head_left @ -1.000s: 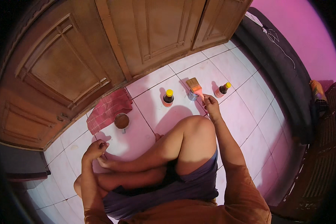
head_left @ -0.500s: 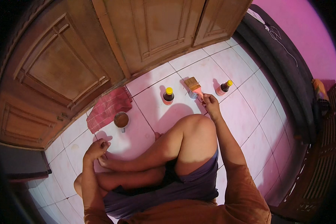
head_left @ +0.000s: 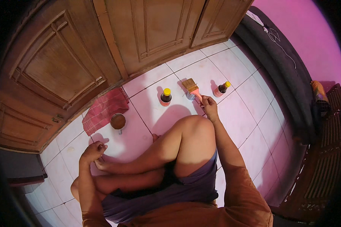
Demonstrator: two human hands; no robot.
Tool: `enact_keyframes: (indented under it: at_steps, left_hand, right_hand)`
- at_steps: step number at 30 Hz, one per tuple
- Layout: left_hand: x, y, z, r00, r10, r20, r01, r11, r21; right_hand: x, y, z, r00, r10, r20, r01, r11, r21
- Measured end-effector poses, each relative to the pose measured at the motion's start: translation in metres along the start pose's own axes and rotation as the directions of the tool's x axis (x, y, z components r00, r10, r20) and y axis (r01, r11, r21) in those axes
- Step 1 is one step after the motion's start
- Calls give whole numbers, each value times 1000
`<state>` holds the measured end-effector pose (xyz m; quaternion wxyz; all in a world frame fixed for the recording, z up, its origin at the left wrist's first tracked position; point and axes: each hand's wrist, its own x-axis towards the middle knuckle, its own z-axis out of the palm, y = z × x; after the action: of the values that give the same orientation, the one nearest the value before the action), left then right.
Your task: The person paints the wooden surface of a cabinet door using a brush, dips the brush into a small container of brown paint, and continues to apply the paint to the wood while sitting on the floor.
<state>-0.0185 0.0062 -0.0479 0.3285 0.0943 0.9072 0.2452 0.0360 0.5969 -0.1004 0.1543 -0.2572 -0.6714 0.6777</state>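
Near a red-labelled bottle (head_left: 222,89), right hand (head_left: 209,106) pinches brush (head_left: 193,88); left hand (head_left: 93,152) curled, grip unclear.

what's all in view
Panelling: 1, brown, top
Cloth: 1, red, near panelling
Mug: 1, brown inside, beside cloth
Paintbrush: 1, orange handle, over container
Container: 1, bluish, under paintbrush
Bottles: 2, dark, yellow caps, flanking paintbrush
Floor: 1, pale tiles, middle
Padded furniture: 1, dark, right
Cable: 1, white, right
Wall: 1, pink, right
Slatted furniture: 1, brown, right
Bundle: 1, orange, right
Legs: 2, bare, middle
Hands: 2, bare, left over floor, right gripping paintbrush
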Motion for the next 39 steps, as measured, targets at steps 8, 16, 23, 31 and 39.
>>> enact_keyframes:
  at_steps: [8, 16, 23, 31, 39]
  left_hand:
    - [-8, 13, -8, 999, -40, 36, 42, 998, -52]
    - [-8, 15, -8, 996, -72, 47, 77, 990, -117]
    - [-7, 10, -8, 995, -64, 80, 71, 993, -91]
    - [-6, 12, -10, 993, -81, 80, 86, 994, -61]
    - [-6, 13, -9, 992, -92, 90, 97, 994, -53]
  right_hand:
    - [-4, -5, 5, 997, 79, -21, -79, 997, -2]
    - [-3, 1, 2, 1000, 12, -7, -12, 1000, 7]
    - [-7, 0, 7, 997, -25, -69, 29, 998, 57]
    - [-5, 15, -5, 999, 14, -48, -14, 1000, 4]
    - [-9, 3, 3, 988, 101, -118, -97, 995, 38]
